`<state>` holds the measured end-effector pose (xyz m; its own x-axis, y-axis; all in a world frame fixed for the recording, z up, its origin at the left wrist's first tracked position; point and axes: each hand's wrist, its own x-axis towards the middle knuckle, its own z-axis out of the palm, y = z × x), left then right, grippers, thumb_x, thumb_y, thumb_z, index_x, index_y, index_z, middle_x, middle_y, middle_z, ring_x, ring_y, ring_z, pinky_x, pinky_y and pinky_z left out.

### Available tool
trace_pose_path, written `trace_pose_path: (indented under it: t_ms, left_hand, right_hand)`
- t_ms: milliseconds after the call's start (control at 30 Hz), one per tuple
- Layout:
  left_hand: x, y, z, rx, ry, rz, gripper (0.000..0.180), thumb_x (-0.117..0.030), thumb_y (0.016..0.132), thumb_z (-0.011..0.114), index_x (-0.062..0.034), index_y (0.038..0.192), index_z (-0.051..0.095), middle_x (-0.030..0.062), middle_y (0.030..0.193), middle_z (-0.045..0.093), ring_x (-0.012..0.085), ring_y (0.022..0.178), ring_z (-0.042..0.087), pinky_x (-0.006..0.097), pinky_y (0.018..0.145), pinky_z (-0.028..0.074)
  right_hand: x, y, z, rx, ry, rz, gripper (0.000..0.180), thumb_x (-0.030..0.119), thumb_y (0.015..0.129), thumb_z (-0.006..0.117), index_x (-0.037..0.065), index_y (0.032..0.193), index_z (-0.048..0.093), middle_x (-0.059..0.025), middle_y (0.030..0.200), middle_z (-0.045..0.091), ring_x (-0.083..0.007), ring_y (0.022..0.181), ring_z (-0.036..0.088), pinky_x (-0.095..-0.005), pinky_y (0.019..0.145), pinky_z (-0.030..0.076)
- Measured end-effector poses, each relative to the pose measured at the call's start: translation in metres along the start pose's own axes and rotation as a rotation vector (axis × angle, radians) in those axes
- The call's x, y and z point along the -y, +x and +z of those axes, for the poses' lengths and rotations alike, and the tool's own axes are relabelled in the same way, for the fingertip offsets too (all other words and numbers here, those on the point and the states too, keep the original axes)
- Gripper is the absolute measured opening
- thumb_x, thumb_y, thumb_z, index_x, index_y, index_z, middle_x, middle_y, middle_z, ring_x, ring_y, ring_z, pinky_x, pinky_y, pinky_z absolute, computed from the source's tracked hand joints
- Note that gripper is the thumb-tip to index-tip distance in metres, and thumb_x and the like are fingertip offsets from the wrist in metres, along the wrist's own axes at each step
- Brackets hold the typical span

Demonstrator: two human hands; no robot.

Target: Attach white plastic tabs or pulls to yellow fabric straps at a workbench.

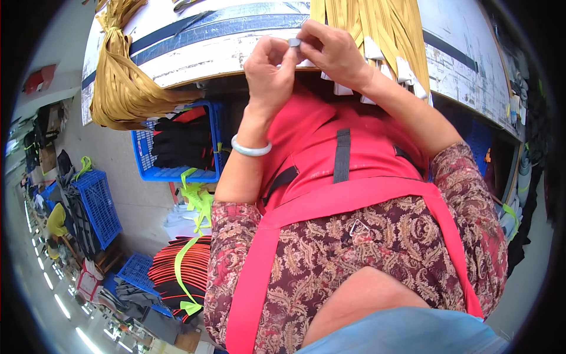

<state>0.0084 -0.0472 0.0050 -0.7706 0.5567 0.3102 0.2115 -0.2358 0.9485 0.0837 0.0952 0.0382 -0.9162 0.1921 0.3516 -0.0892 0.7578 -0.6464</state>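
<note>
My left hand [270, 72] and my right hand [331, 50] meet in front of the table's near edge and pinch one small grey metal piece [294, 42] between their fingertips. Just right of my right hand, a bundle of gold webbing straps [377, 26] with white end pieces [405, 72] hangs over the edge of the white worktable [200, 50]. A pale bangle [251, 148] circles my left wrist. A red apron [330, 177] with black straps covers my lap.
A second bundle of gold straps [127, 88] drapes off the table's left side. On the floor to the left stand blue crates, one [177, 144] holding black and red items, and a stack of red-and-black straps [180, 277] with neon yellow webbing [197, 203].
</note>
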Motion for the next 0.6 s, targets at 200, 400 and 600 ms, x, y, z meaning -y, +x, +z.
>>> trace_pose_path:
  t_ms: [200, 400, 600]
  left_hand:
    - [-0.014, 0.017, -0.031, 0.300, -0.172, -0.146, 0.010, -0.002, 0.092, 0.062, 0.0052, 0.100, 0.063, 0.0084, 0.089, 0.064, 0.0156, 0.075, 0.066, 0.027, 0.069, 0.057]
    - [-0.012, 0.013, -0.022, 0.266, 0.146, 0.054, 0.001, 0.002, 0.087, 0.064, 0.0015, 0.086, 0.064, 0.0052, 0.076, 0.061, 0.0122, 0.066, 0.061, 0.024, 0.059, 0.048]
    - [-0.037, 0.025, -0.043, 0.111, 0.365, 0.189, 0.009, 0.006, 0.088, 0.058, -0.0017, 0.090, 0.062, 0.0064, 0.079, 0.063, 0.0143, 0.067, 0.061, 0.027, 0.061, 0.048]
  right_hand:
    - [0.005, -0.008, -0.008, 0.047, 0.555, 0.157, 0.016, 0.015, 0.095, 0.060, 0.000, 0.093, 0.060, -0.0027, 0.074, 0.063, -0.0095, 0.068, 0.062, -0.0256, 0.058, 0.050]
    - [0.015, -0.002, -0.029, 0.293, 0.677, 0.482, 0.025, 0.024, 0.098, 0.058, 0.001, 0.088, 0.060, -0.0009, 0.068, 0.058, -0.0072, 0.061, 0.056, -0.0211, 0.054, 0.045]
    - [0.024, -0.031, -0.041, 0.159, 0.712, 0.407, 0.022, 0.024, 0.097, 0.059, 0.004, 0.086, 0.061, 0.0026, 0.066, 0.054, -0.0041, 0.056, 0.050, -0.0195, 0.051, 0.041]
